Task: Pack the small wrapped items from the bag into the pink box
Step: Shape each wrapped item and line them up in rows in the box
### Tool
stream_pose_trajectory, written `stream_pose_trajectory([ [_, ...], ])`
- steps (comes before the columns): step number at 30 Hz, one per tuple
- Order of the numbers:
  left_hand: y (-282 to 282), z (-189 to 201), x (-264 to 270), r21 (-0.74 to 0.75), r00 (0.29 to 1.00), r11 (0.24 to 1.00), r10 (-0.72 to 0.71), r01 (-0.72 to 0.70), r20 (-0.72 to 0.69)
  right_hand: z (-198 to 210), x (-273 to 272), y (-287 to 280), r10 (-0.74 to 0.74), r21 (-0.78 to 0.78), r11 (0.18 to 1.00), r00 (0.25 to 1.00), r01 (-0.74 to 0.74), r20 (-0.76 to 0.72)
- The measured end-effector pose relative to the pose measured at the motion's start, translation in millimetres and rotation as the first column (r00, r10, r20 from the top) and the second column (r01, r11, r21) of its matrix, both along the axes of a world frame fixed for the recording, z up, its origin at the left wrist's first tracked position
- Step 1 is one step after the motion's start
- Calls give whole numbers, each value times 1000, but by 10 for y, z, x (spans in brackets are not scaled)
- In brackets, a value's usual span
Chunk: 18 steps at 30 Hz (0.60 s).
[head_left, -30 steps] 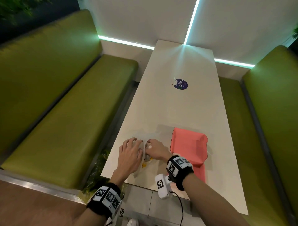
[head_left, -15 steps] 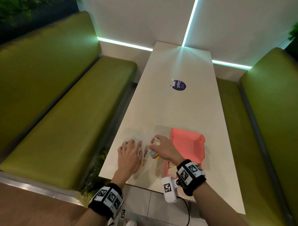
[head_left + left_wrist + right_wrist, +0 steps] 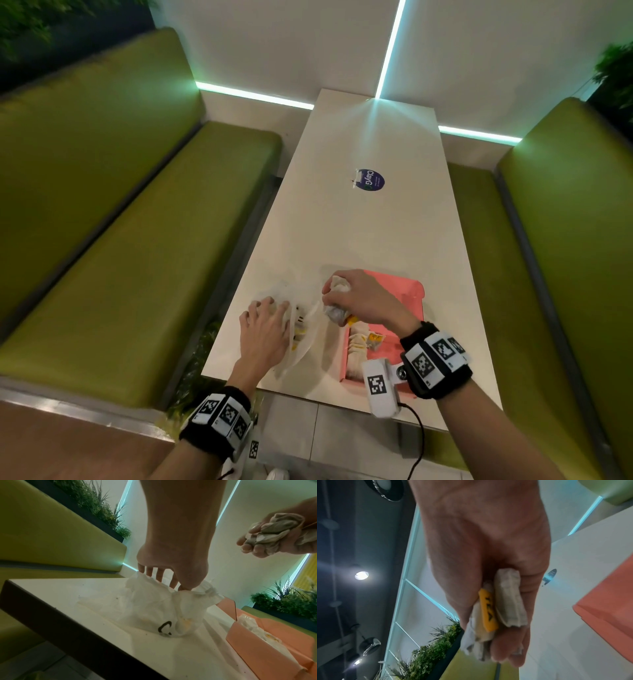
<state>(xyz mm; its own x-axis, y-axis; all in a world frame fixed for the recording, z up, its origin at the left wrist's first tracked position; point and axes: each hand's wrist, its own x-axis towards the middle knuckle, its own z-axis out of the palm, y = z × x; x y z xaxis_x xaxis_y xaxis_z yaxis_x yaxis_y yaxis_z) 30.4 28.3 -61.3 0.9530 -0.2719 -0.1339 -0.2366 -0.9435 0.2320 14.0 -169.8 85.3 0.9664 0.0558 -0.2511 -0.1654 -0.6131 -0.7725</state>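
Fingers [image 3: 247, 546] of my right hand [image 3: 363, 298] are curled tight around a small bunch of crumpled off-white wrapped items [image 3: 506, 601], one showing a yellow paper tag [image 3: 488, 612] with dark lettering. In the head view that hand sits at lower centre, raised off the pale bench [image 3: 370, 233], just left of the open pink cardboard box [image 3: 411, 294].

The relation that matters is simple: the box lies to the right of and slightly below the loaded hand in the frame, its long axis running from the near bench edge toward the upright lid flap. The free room inside looks, to my eye, to be the upper part near the flap, since several wrapped items with yellow tags [image 3: 363, 342] already lie in the lower left of the box. I judge a short carry to the right and then a lowering would put the bunch over the box floor.

My left hand [image 3: 263, 329] is at lower left of the head view, pinching the gathered mouth of the thin translucent white plastic bag [image 3: 154, 612] between thumb and fingertips, the other fingers spread across it. The bag lies slumped on the bench just left of the box, with a few pale and yellow shapes showing through it, so I reckon more remain to be taken. The right hand is plainly the one nearer the box.
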Motion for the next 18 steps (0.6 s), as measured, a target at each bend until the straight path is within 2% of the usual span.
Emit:
stream_pose_trajectory([
  [8,-4,129,-28,-129,998,991,38,-31,47,271,135,-2,120,-99,987,991,-126,-58],
  [10,-26,213,-42,-245,991,966,100,-77,83,336,161,2,128,-91,987,989,-135,-70],
  [13,-103,386,-84,-489,971,869,176,-77,161,422,161,-12,158,-93,982,985,-164,-67],
  [15,-182,513,-129,-592,979,805,89,37,182,483,145,-26,159,-70,984,986,-162,-50],
  [18,-339,589,-172,-626,985,762,-101,166,137,580,129,-56,155,-40,987,988,-156,-22],
])
